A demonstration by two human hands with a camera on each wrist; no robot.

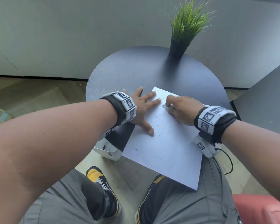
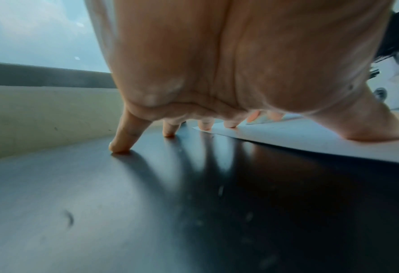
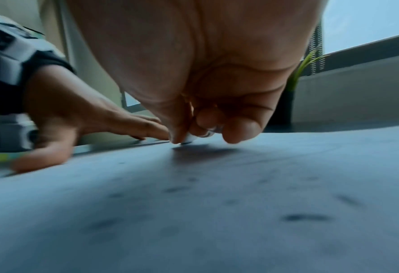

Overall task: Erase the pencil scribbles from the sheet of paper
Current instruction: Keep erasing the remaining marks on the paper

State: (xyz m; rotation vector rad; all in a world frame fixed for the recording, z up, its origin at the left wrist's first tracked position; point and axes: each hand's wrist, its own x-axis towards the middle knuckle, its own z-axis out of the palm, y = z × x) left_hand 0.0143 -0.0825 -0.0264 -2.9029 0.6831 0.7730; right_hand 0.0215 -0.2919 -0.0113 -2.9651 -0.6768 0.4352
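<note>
Head view: the sheet of paper is laid on the round dark table, flattened by the spread left hand; a black pot contains green grass. Left wrist view: straight fingertips are pressed down. Right wrist view: a white eraser is pinched in the right hand grip against the paper; no writing is legible.

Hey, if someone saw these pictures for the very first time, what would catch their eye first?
Probably the two hands meeting on the white sheet of paper, which lies on a round dark table and overhangs its near edge. The left hand presses flat with spread fingers at the paper's left edge, while the right hand pinches a small white eraser against the sheet's far part. A spiky green potted plant stands at the table's far side.
</note>
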